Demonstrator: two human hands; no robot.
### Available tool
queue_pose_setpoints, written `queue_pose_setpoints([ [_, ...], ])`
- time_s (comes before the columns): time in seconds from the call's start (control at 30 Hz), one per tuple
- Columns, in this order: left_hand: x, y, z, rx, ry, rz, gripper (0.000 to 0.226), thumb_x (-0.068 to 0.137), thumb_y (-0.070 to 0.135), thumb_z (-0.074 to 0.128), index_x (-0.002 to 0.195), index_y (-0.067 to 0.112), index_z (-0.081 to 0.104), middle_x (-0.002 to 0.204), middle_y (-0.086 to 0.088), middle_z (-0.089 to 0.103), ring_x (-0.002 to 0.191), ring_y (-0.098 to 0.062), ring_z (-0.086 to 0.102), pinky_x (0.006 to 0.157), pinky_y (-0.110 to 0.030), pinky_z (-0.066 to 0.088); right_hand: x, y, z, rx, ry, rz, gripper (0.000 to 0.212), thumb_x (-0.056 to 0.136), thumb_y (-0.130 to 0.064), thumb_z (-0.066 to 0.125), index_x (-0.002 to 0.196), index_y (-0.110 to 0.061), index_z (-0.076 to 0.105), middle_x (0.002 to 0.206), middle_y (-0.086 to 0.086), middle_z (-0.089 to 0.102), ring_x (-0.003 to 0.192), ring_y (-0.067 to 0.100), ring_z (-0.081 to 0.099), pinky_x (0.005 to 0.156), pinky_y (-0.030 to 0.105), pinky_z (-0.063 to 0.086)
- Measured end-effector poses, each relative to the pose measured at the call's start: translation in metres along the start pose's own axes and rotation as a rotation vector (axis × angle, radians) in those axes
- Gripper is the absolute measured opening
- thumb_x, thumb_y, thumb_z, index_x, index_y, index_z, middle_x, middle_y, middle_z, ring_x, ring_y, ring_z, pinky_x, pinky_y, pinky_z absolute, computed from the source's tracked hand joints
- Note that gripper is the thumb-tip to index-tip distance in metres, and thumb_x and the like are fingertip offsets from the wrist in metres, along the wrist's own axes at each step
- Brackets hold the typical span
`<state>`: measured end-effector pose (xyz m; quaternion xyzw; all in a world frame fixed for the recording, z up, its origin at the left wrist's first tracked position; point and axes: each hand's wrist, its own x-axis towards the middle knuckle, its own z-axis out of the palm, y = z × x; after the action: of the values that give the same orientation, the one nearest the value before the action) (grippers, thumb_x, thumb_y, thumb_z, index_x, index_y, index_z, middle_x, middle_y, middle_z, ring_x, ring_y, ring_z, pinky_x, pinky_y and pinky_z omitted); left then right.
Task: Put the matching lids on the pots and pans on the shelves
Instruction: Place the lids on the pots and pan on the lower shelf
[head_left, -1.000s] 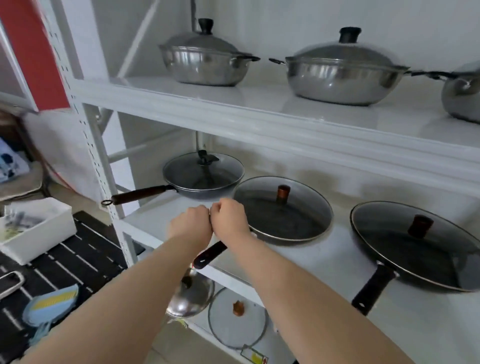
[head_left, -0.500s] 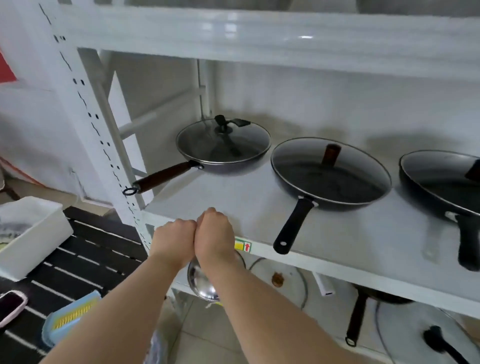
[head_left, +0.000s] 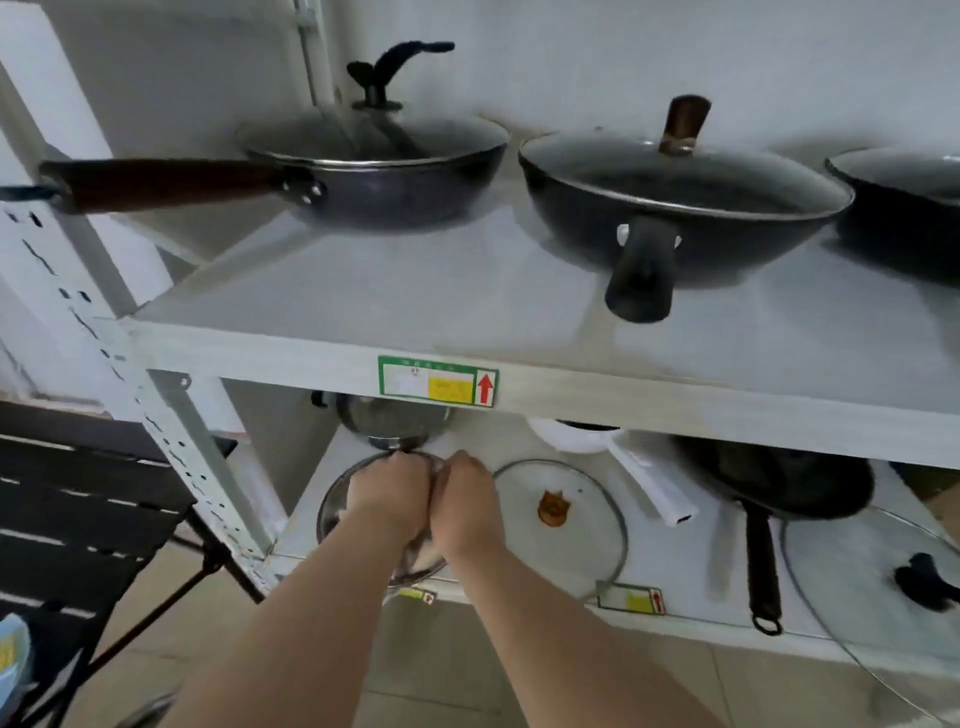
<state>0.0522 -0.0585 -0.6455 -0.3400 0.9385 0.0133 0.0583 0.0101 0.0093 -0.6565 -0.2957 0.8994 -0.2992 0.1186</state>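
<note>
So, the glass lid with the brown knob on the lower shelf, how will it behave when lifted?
The glass lid is probably stiff and breakable, being clear glass. It lies flat, so it should not roll. Its brown knob gives the surest hold; the smooth glass may be slippery.

Most of the steel lid (head_left: 340, 512) on the lower shelf is being covered by the left hand (head_left: 387, 496) and the right hand (head_left: 465, 501), so its knob and the grip on it are being kept out of sight. The steel pot (head_left: 392, 423) behind is being cut across by the shelf beam (head_left: 675, 402) (only its lower wall is being shown). The third covered pan (head_left: 901, 208) is being cropped by the right edge. The big glass lid (head_left: 857, 587) is being clipped at the right and lower edges, and the sticker (head_left: 439, 380) print is being blurred beyond reading.
</note>
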Motion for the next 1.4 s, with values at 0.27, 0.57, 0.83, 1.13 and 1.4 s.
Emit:
queue_pose_setpoints([
  [0.27,0.088,0.01,0.086,-0.108,0.111,-0.005,0.022,0.087,0.006,0.048,0.089,0.014,0.068,0.094,-0.005,0.069,0.089,-0.027,0.067,0.075,-0.033,0.053,0.075,0.067,0.06,-0.078,0.183,-0.048,0.022,0.094,-0.016,0.041,0.099,-0.005,0.06,0.104,0.012,0.062,0.097,0.03,0.059,0.073,0.033,0.044],
  [0.57,0.13,-0.009,0.163,0.272,0.251,-0.147,0.039,0.097,0.028,0.036,0.13,0.012,0.049,0.13,-0.01,0.054,0.117,-0.031,0.054,0.091,-0.042,0.043,0.112,0.139,0.101,-0.573,0.209,-0.171,0.026,0.092,-0.013,0.046,0.114,-0.007,0.057,0.116,0.012,0.057,0.112,0.029,0.049,0.091,0.036,0.041],
  [0.83,0.122,0.012,0.157,0.469,-0.134,-0.402,0.028,0.086,0.015,0.054,0.109,0.012,0.07,0.102,-0.005,0.07,0.087,-0.026,0.069,0.058,-0.034,0.053,0.115,0.191,0.066,-0.85,0.122,0.168,0.039,0.087,-0.025,0.051,0.123,-0.009,0.045,0.097,0.006,0.057,0.085,0.023,0.056,0.061,0.028,0.039],
  [1.13,0.115,0.005,0.14,0.241,-0.096,-0.312,0.042,0.09,0.017,0.048,0.13,0.012,0.057,0.13,-0.007,0.057,0.119,-0.026,0.055,0.081,-0.033,0.047,0.09,0.216,0.039,-0.312,0.047,0.128,0.04,0.088,-0.033,0.048,0.119,-0.007,0.047,0.094,0.001,0.059,0.089,0.022,0.058,0.067,0.028,0.042],
  [1.4,0.118,0.002,0.065,0.174,-0.119,-0.329,0.037,0.073,0.043,0.054,0.096,0.019,0.069,0.095,0.0,0.068,0.093,-0.024,0.067,0.095,-0.038,0.052,0.057,0.195,0.01,-0.224,0.253,-0.062,0.029,0.076,-0.041,0.056,0.08,-0.012,0.05,0.075,0.002,0.057,0.073,0.024,0.057,0.053,0.029,0.039],
])
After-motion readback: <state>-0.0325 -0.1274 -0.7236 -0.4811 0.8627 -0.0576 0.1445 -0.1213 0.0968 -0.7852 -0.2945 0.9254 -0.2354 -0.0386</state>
